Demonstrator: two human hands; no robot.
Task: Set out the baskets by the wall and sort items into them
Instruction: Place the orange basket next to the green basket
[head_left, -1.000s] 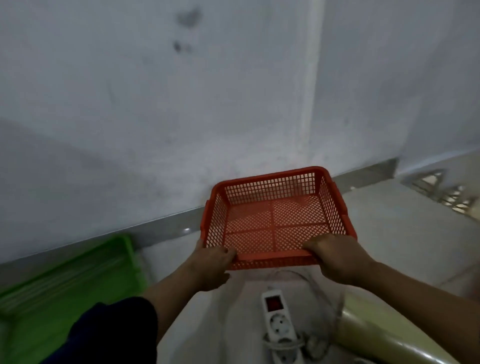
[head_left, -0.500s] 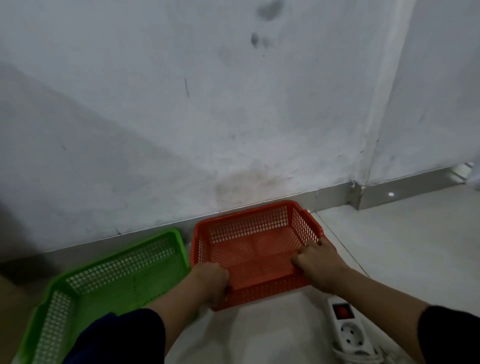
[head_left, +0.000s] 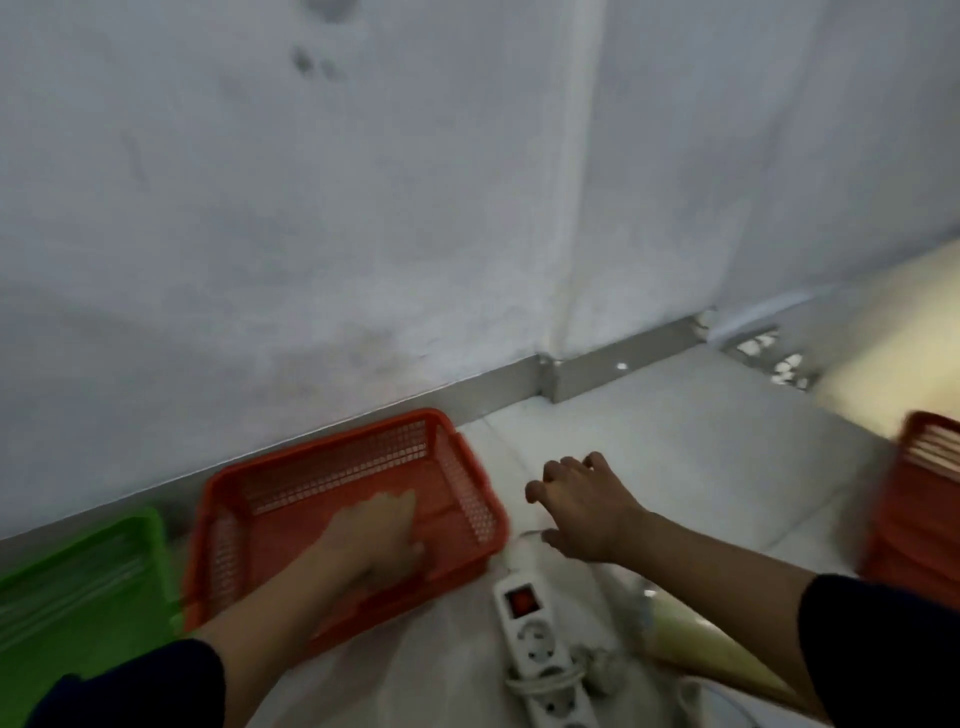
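An orange mesh basket (head_left: 291, 483) stands on the white floor against the wall's metal skirting. My left hand (head_left: 376, 540) lies over its near rim and reaches into it; blur hides how the fingers sit. My right hand (head_left: 582, 504) hovers free to the right of the basket, fingers loosely spread, holding nothing. A green mesh basket (head_left: 88, 577) stands beside the orange one at the far left. Another orange basket (head_left: 919, 499) shows at the right edge, blurred.
A white power strip (head_left: 540, 649) with a red switch and its coiled cable lies on the floor near my right forearm. A pale yellow roll (head_left: 701, 644) lies beside it. The wall corner (head_left: 548, 369) juts out behind.
The orange basket has been set down by the wall next to the green one. My right hand let go of it and moved right. The view swung right, showing another orange basket.
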